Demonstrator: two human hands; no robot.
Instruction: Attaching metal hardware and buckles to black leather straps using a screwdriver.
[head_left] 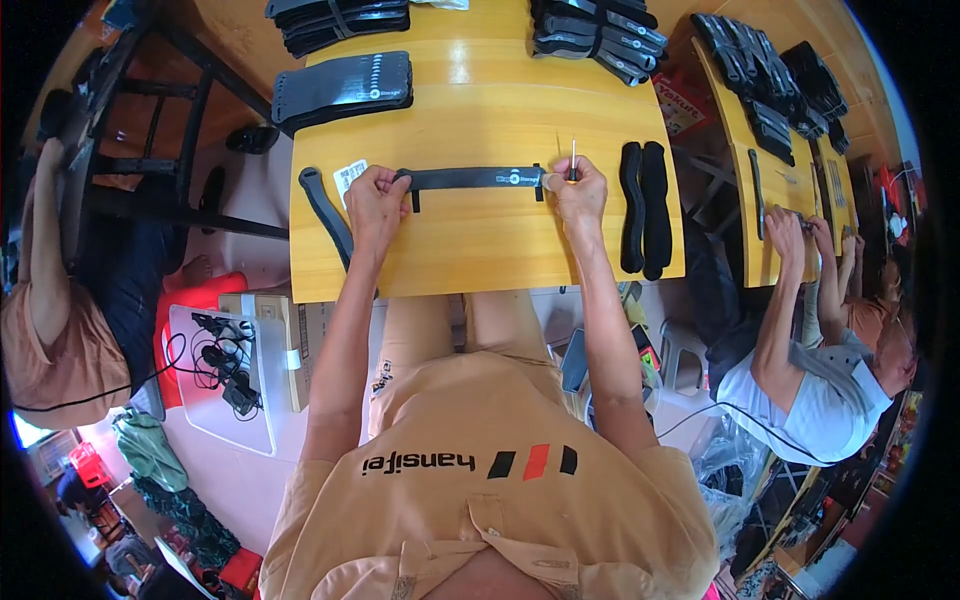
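Observation:
A black strap (pixel 460 179) with white print near its right end lies stretched sideways across the yellow wooden table. My left hand (pixel 377 200) pinches its left end between thumb and fingers. At the other end, my right hand (pixel 582 195) is closed, thumb against the strap's tip, with a thin pen-like tool (pixel 573 152) sticking up from its fingers. Short dark marks (pixel 416 202) show on the table by both strap ends. Beside my left forearm lies another black strap (pixel 325 215), and a white printed slip (pixel 348 178) is partly behind my left hand.
Two black fuzzy strips (pixel 655 210) lie at the table's right. A stack of black straps (pixel 345 85) sits far left, with bundled straps (pixel 600 35) at the back. A clear bin of cables (pixel 230 375) stands lower left. Co-workers sit on both sides, one at another table (pixel 765 265).

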